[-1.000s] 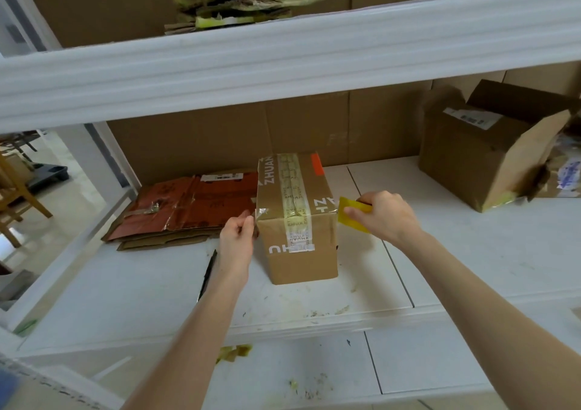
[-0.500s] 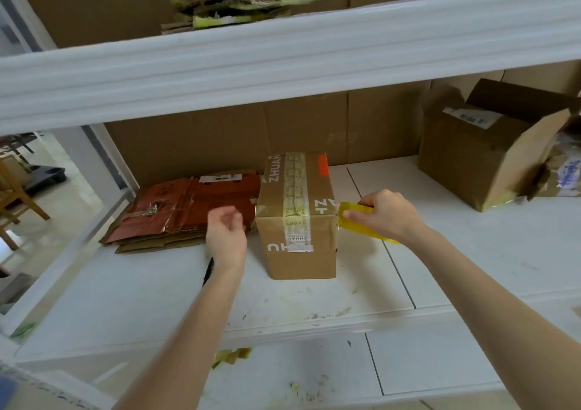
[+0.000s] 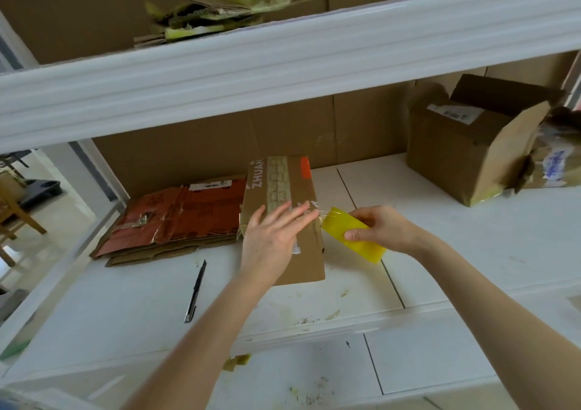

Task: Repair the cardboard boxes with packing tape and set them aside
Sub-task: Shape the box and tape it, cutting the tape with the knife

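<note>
Brown taped box (image 3: 311, 261) upright; yellow tape roll (image 3: 361, 249) just beside.

Bare shelf (image 3: 440, 214) between taped box (image 3: 309, 252) and open box (image 3: 456, 158), seemingly passable.

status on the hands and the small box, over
Left hand flat on small box top. Right hand grips yellow tape roll at box's right edge. Black pen-like tool lies left, apart.

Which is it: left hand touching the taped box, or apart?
Touching. Head view: the left hand lies flat on the box, fingers pressed across its top, no gap visible.
</note>
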